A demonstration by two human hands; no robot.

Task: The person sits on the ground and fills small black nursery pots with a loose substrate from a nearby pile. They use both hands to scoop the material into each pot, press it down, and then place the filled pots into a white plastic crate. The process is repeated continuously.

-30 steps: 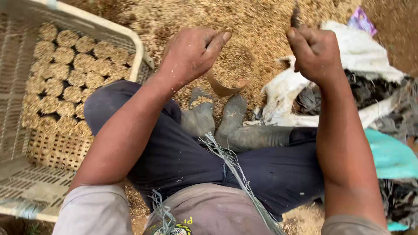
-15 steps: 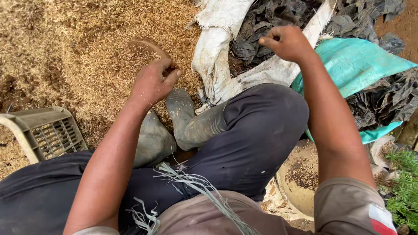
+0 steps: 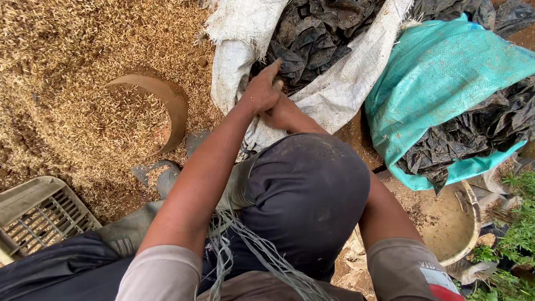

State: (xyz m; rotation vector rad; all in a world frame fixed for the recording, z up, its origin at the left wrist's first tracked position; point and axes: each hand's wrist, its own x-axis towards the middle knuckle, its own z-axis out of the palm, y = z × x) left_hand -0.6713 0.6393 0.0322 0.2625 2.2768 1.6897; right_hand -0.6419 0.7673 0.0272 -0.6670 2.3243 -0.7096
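Lap strands: grey-green plastic twine [image 3: 253, 253] lies frayed across my dark trousers [image 3: 306, 200], I judge so a length is always within reach of either hand.

Raised knee: my right knee is drawn up between both arms, so each arm has to reach round it to get to the sack.

Boots: grey rubber boots [image 3: 167, 178] rest at the edge of the husk heap, feet apart, which I take as bracing for a seated reach forward.

Crate: slatted plastic crate [image 3: 39, 214] sits at my left, just beside my leg; I see only one corner and cannot tell what it holds.

Basin: tan round basin [image 3: 468, 223] stands at my right, near my elbow, with some dirt in its bottom.

Husk heap: pale rice husks [image 3: 67, 67] cover the ground to the left, and a brown curved scoop or bowl [image 3: 167, 106] lies sunk in them, rim up and part-filled, apart from both hands.

Left hand: left hand [image 3: 262, 89] lies at the mouth of the white woven sack [image 3: 234, 33], fingers mostly straight and close together, tips touching the black plastic bags [image 3: 312, 39] inside; it grips nothing I can make out.

Right hand: right hand [image 3: 278, 114] sits just under the left, touching it, largely hidden; I cannot tell whether it is closed or what it holds.

Far sack: teal woven sack [image 3: 440, 78] lies to the right, also open on crumpled black plastic, well apart from both hands.
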